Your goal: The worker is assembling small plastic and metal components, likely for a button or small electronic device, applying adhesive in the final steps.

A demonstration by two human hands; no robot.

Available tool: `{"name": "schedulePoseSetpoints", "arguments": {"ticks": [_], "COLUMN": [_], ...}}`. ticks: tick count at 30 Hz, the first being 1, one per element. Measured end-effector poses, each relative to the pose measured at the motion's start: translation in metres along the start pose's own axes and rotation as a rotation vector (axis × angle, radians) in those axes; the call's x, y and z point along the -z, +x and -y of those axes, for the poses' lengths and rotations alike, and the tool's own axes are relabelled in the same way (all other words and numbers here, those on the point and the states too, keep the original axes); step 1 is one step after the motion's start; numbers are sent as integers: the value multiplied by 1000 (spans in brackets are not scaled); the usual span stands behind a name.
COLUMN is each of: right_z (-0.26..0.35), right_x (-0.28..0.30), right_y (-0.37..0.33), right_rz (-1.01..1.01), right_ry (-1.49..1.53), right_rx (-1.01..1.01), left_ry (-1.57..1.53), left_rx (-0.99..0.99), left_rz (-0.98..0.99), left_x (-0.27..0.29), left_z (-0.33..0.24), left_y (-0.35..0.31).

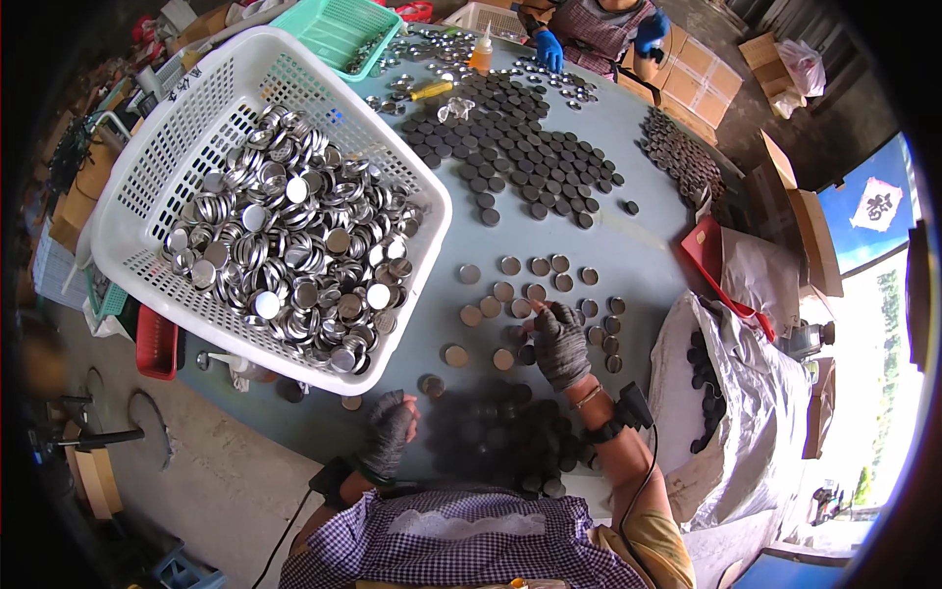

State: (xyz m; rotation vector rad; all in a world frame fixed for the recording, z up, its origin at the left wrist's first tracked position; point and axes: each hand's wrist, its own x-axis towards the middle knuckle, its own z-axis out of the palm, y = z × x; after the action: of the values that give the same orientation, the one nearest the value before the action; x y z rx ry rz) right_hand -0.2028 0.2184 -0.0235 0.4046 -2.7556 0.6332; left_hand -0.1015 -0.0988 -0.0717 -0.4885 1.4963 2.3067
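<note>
Round grey-green worktable (628, 245) in a cluttered workshop, seen from above. A white basket (147, 187) heaped with shiny metal lids (294, 255) sits tilted on the table's left part. Right of the basket, small round discs (505, 292) lie in loose rows, apart from one another. The gloved right hand (561, 342) rests on these rows, fingertips pinching or pressing one disc; which of the two cannot be told. The gloved left hand (391, 430) is curled closed at the table's near edge, below the basket; whether it holds anything is hidden. A dark pile of discs (510, 427) lies between the hands. The discs look light, stiff and smooth, probably best taken by the rim. A second person's blue gloves (549, 47) work at the far edge.
</note>
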Motion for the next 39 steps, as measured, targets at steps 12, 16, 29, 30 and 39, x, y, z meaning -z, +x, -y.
{"name": "schedulePoseSetpoints", "arguments": {"ticks": [12, 16, 29, 30, 39], "right_z": [54, 69, 100, 102, 122], "right_x": [-20, -29, -40, -49, -57], "right_y": [21, 21, 9, 5, -9], "right_rz": [-29, 23, 223, 202, 226], "right_ry": [133, 155, 151, 212, 120], "right_rx": [92, 229, 264, 380, 416], "left_ry": [23, 12, -8, -5, 48], "left_rx": [-11, -3, 35, 46, 39], "left_rz": [-7, 0, -5, -5, -51], "left_x": [-2, 0, -8, -8, -8], "left_z": [-5, -3, -11, -11, -13], "left_y": [-4, -2, -4, -4, -6]}}
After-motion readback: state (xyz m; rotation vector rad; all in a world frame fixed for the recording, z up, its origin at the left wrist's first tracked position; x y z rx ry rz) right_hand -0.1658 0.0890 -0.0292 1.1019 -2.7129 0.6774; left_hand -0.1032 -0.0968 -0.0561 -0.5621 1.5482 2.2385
